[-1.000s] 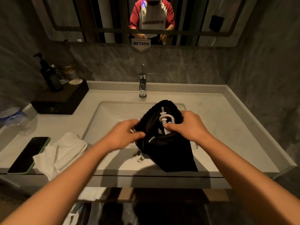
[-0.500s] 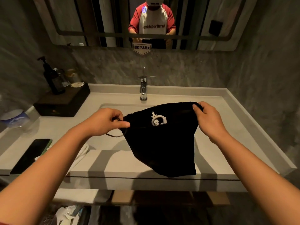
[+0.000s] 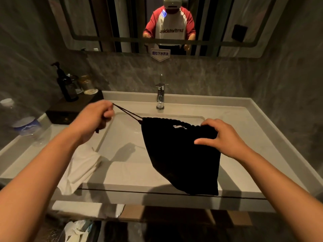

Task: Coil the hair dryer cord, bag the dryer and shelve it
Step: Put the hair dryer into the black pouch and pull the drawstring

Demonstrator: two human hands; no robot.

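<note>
- One black bag [image 3: 181, 154] hung in the air between the two hands, over the basin [image 3: 125, 137]. Its gathered mouth was uppermost and its long axis ran downward, with the bottom edge slanting to the low corner under the right wrist.
- The right hand [image 3: 222, 137] gripped the bag's mouth at its right end. The fingers were curled over the rim and the thumb was stretched across the front cloth.
- The left hand [image 3: 94, 117] was fisted round the drawstring [image 3: 127, 112]. Two strands ran taut from that fist down and rightward to the mouth's left end.
- The bag's contents could not be seen.
- One white towel [image 3: 82, 165] lay below the left forearm.
- One tap [image 3: 160, 96] stood beyond and between the hands.
- One pump bottle [image 3: 67, 84] stood beyond the left hand.
- One water bottle [image 3: 22, 123] stood far to that hand's left.
</note>
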